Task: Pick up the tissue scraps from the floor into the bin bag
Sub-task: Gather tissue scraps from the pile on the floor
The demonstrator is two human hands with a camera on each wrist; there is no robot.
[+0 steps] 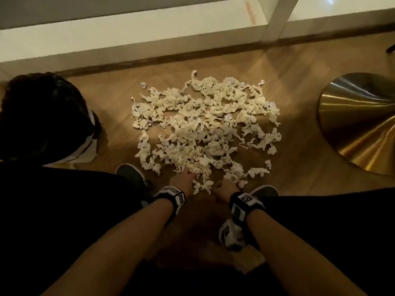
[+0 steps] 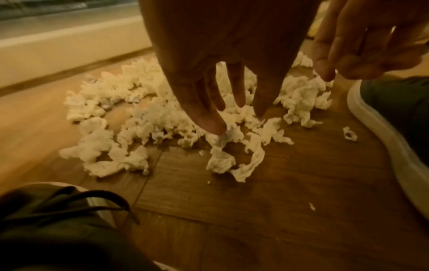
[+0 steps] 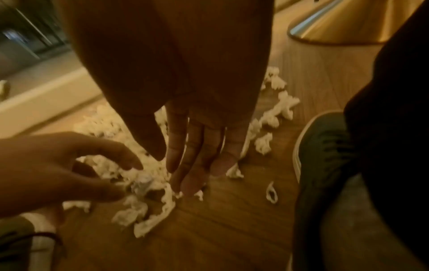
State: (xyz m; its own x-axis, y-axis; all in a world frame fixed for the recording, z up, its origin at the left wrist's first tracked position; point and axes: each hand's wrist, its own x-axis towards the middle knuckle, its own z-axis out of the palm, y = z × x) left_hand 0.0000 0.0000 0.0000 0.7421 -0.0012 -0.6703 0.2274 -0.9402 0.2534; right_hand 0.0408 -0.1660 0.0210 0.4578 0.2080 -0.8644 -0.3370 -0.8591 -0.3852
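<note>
Reaching with loose, empty fingers, the left hand (image 1: 183, 182) and right hand (image 1: 226, 189) are touching the near edge of the tissue scraps (image 1: 203, 127) on the floor (image 1: 299, 116), likely starting gathering; next, carrying handfuls to the bin bag (image 1: 42, 116).

Blk/wht wrist cams (image 1: 170, 197); dk shoes (image 1: 265, 190)

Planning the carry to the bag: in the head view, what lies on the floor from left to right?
Black bin bag → pile of tissue scraps → brass-coloured round base.
</note>
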